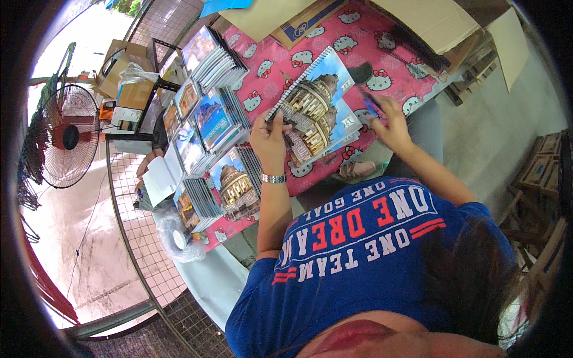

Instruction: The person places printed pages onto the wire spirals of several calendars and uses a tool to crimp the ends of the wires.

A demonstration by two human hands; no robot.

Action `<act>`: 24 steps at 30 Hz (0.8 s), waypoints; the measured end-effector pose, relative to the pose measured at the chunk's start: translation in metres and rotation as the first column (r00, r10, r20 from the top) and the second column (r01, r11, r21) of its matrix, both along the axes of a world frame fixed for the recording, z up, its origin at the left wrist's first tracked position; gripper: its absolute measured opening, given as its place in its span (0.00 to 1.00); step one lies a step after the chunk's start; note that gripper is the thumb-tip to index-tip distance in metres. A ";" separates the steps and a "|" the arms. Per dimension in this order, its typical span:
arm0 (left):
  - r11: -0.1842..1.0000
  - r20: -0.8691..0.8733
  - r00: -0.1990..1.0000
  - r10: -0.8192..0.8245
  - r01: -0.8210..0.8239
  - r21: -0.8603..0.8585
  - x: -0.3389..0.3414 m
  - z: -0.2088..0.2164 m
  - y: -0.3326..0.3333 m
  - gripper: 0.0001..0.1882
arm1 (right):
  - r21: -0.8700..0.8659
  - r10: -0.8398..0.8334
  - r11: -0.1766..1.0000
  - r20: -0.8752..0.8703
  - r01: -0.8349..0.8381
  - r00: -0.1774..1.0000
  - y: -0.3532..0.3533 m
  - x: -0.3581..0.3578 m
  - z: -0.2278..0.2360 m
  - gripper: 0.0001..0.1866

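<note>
My left hand (270, 136) is closed on the spiral-bound edge of a notebook (313, 98) with a domed building on its cover. A second notebook (339, 124) with the same cover lies overlapped with it, both tilted over the table. To the right of them, my right hand (389, 126) is closed around a small blue-handled tool (372, 106). Motion smears its dark end, so I cannot tell its exact kind. The tool is apart from the notebooks. A dark, blurred object (361, 73) shows just beyond it.
Several stacks of spiral notebooks (216, 122) cover the table's left side. A pink patterned cloth (262, 45) covers the table, with flattened cardboard (430, 24) along the far edge. A standing fan (70, 136) is at far left, and wooden crates (540, 161) are at right.
</note>
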State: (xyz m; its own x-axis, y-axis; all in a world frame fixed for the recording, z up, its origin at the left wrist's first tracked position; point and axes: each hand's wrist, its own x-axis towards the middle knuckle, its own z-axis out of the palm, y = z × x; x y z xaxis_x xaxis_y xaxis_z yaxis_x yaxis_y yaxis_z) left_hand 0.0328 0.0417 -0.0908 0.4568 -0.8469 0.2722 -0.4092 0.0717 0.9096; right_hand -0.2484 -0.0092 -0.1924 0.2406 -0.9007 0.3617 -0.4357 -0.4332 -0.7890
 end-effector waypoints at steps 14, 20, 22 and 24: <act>0.991 0.140 0.985 0.103 -0.088 -0.104 -0.012 -0.009 0.012 0.13 | 0.155 0.569 0.795 0.142 -0.586 0.810 0.017 0.086 0.110 0.30; 0.962 0.367 0.912 0.182 -0.089 -0.256 -0.001 0.030 0.023 0.10 | 0.292 0.446 0.624 0.629 -0.725 0.637 0.007 0.070 0.097 0.29; 0.945 0.484 0.846 0.224 -0.067 -0.321 0.018 0.072 0.038 0.09 | 0.040 0.458 0.832 0.516 -0.554 0.724 -0.003 0.050 0.085 0.29; 0.933 0.650 0.718 0.250 0.002 -0.360 0.044 0.114 0.055 0.09 | -0.065 0.373 0.925 0.344 -0.374 0.862 -0.023 0.024 0.073 0.29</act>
State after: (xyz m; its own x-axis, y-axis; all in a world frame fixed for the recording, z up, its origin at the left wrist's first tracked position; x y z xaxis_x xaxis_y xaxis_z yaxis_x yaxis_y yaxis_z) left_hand 0.0769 0.0970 0.0234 0.1368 -0.6052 0.7842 -0.9269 0.2011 0.3169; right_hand -0.2241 -0.0326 -0.1191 0.4207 -0.7700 0.4797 0.0565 -0.5055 -0.8610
